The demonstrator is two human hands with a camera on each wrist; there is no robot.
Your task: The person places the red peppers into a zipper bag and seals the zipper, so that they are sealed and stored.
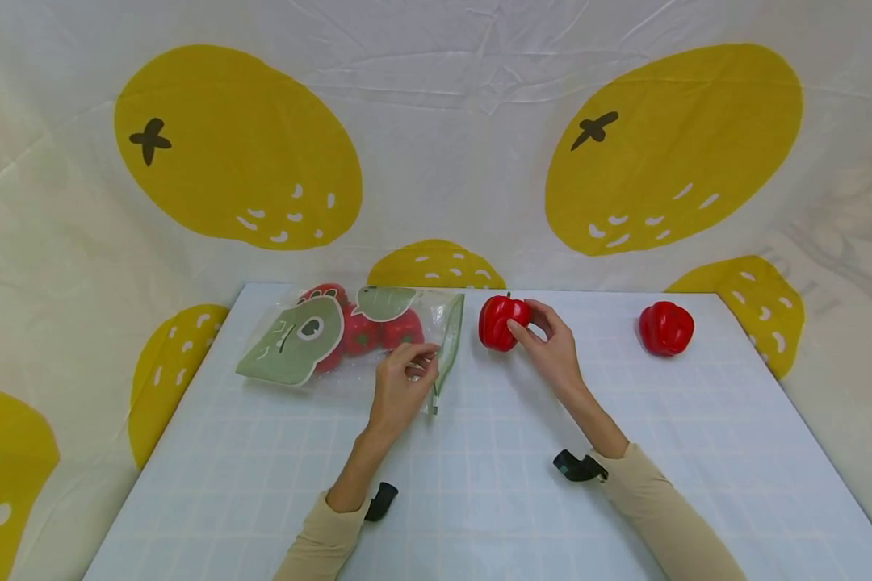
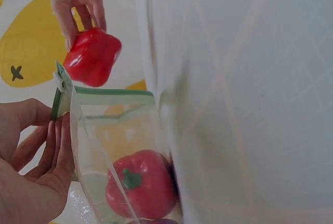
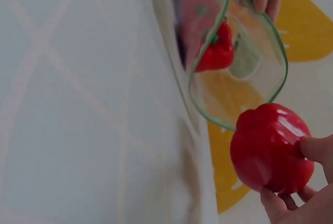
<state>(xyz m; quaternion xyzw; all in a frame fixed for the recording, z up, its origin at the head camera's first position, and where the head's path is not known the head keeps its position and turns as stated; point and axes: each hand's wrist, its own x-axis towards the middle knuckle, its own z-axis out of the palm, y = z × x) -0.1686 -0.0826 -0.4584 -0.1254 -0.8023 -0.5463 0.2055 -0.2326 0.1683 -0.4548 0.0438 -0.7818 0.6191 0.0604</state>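
My left hand (image 1: pixel 405 386) pinches the upper rim of a clear zip bag (image 1: pixel 446 343) with a green edge and a green cartoon print. The bag lies on its side, its mouth facing right and held apart in the right wrist view. Inside it are several red bell peppers (image 2: pixel 143 185). Just right of the mouth, my right hand (image 1: pixel 550 347) grips a glossy red bell pepper (image 3: pixel 270 148) between thumb and fingers. In the right wrist view this pepper overlaps the green rim of the bag.
Another red bell pepper (image 1: pixel 666 328) rests at the right rear of the table (image 1: pixel 494 500), which has a pale checked cover. Behind the table hangs a white cloth (image 1: pixel 450 161) printed with yellow fruit shapes.
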